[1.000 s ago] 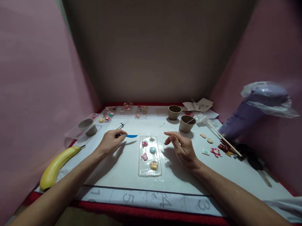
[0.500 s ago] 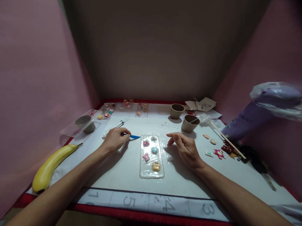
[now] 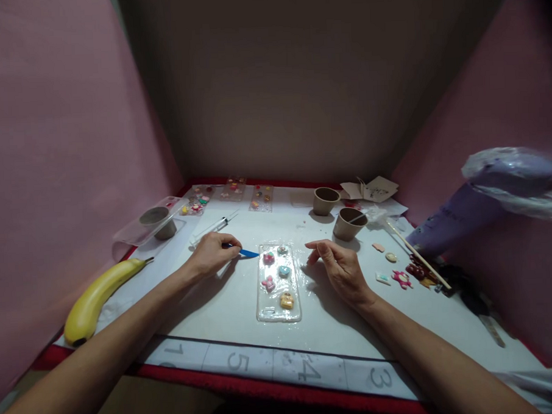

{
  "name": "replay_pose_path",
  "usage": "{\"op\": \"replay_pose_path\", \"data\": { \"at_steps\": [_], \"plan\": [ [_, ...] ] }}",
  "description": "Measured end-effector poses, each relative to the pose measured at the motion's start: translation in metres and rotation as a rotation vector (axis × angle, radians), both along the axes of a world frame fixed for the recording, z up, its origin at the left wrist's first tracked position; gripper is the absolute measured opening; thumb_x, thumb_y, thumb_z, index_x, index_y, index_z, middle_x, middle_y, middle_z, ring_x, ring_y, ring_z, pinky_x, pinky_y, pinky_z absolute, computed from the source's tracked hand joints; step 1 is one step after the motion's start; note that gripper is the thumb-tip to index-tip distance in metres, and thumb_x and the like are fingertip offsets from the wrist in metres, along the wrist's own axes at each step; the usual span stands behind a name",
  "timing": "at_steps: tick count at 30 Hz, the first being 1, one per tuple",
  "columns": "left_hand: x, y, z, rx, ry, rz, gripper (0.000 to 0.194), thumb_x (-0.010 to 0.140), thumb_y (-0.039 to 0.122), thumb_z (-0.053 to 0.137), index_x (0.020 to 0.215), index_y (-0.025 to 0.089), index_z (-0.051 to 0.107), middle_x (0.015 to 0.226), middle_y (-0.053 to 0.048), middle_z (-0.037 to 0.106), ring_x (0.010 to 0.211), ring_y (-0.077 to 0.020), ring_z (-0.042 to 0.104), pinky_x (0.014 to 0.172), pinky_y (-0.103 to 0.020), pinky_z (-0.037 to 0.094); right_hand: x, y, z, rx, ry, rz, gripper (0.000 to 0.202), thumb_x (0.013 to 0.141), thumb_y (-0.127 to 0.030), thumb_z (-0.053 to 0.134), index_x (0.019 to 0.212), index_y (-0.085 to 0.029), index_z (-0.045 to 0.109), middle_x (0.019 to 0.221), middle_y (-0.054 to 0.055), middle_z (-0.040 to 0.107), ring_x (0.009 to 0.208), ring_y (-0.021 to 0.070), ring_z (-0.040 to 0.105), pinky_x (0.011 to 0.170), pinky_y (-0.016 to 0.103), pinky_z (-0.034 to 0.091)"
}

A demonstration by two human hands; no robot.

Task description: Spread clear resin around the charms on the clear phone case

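Note:
A clear phone case (image 3: 278,292) lies flat on the white sheet between my hands. Several small charms are on it, among them a yellow bear-like charm (image 3: 287,300), a pink rabbit-like charm (image 3: 269,284) and a light blue charm (image 3: 284,271). My left hand (image 3: 216,252) pinches a small blue plastic knife (image 3: 248,253), its tip at the case's upper left edge; whether it touches is hard to tell. To the right of the case, my right hand (image 3: 338,268) rests with its fingers loosely bent and apart, holding nothing.
A syringe (image 3: 217,225) lies beyond my left hand, a yellow banana (image 3: 101,297) at far left. Two brown cups (image 3: 326,202) stand back right; another cup (image 3: 160,224) is at left. Loose charms (image 3: 402,279) and a wooden stick (image 3: 419,255) lie right, by a purple bundle (image 3: 463,217).
The whole view has shifted slightly, with things appearing a little further right and up. Both hands keep nearly the same pose, the knife still at the case's edge.

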State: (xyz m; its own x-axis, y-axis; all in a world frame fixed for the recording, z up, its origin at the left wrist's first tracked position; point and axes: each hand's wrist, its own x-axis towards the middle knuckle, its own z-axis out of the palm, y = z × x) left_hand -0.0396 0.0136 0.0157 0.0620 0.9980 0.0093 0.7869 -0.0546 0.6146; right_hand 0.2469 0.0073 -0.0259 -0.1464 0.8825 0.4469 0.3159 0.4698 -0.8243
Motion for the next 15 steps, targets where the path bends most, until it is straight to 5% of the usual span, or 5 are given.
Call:
{"op": "replay_pose_path", "data": {
  "at_steps": [15],
  "plan": [
    [-0.003, -0.011, 0.001, 0.036, -0.071, -0.115, 0.019, 0.068, 0.024, 0.057, 0.073, 0.017, 0.074, 0.07, -0.002, 0.07, 0.068, -0.0155, 0.058, 0.067, -0.026, 0.045, 0.0, -0.001, 0.0, -0.015, 0.005, -0.012, 0.042, 0.096, -0.051, 0.045, 0.093, -0.018, 0.071, 0.068, 0.002, 0.067, 0.065, 0.0154, 0.062, 0.063, 0.028, 0.048]
  ]
}}
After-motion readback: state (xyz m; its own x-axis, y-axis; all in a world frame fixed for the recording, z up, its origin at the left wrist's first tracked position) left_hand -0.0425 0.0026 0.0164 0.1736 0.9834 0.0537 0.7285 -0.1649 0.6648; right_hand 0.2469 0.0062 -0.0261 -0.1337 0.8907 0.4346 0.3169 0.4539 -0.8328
